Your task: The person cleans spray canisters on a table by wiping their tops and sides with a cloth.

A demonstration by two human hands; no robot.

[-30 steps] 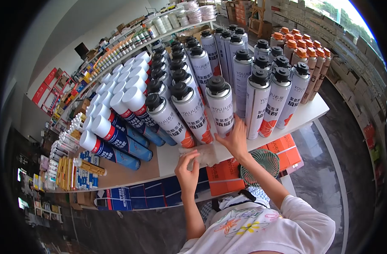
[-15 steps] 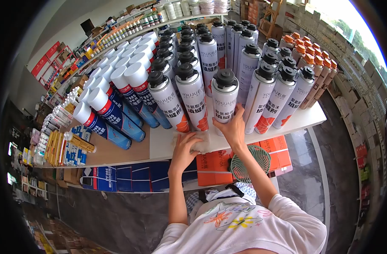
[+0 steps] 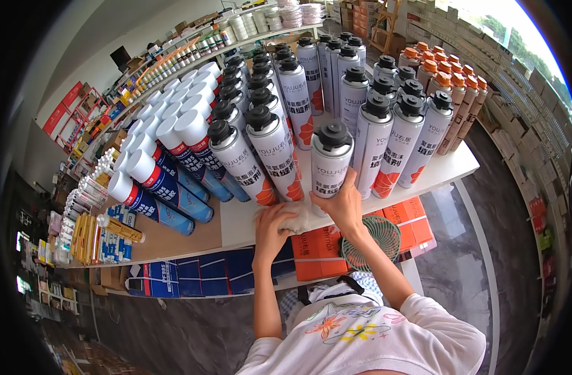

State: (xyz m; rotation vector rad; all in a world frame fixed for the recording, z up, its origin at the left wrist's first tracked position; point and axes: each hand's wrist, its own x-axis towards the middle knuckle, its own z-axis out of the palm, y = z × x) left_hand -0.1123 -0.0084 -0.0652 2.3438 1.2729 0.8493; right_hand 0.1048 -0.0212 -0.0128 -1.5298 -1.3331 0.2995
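Note:
My right hand grips the lower part of a white foam sealant can with a black top, which stands upright near the front edge of the white tabletop. Under my left hand is a pale, crumpled cloth, held against the front of the table. Just behind it stands a sealant can of the same kind. Another matching can is to the right of my right hand. The base of the gripped can is partly hidden by my fingers.
Blue cans with white caps stand in rows on the left. Brown cans with orange tops fill the right end. Below the tabletop are orange boxes, a green mesh fan and blue boxes.
The gripped can has come slightly toward me, away from its neighbours. My left hand stays on the cloth. The whole view has shifted a little.

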